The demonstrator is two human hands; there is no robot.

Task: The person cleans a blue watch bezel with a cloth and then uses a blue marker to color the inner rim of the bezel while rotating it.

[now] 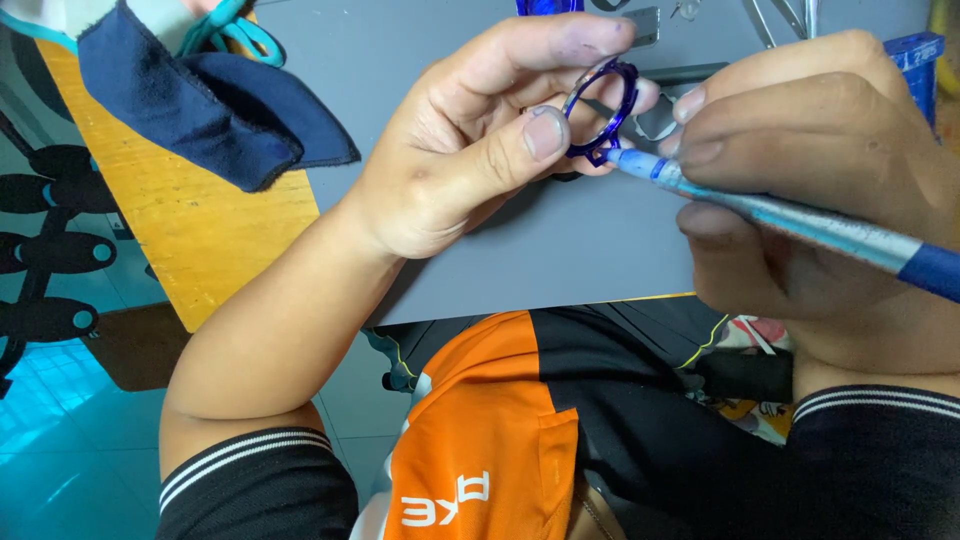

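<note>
My left hand [470,140] pinches a small shiny blue metal ring [600,108] between thumb and fingers, holding it up above the grey mat [560,250]. My right hand [810,170] grips a blue pen-shaped tool [800,222] whose tip touches the lower edge of the ring. Both hands are close together at the upper middle of the view.
A dark blue cloth [215,105] lies on the yellow wooden tabletop [190,230] at the left, with teal-handled scissors [235,30] behind it. Metal tools [780,15] and a blue box [915,55] sit at the far edge of the mat. My orange and black shirt [500,430] fills the bottom.
</note>
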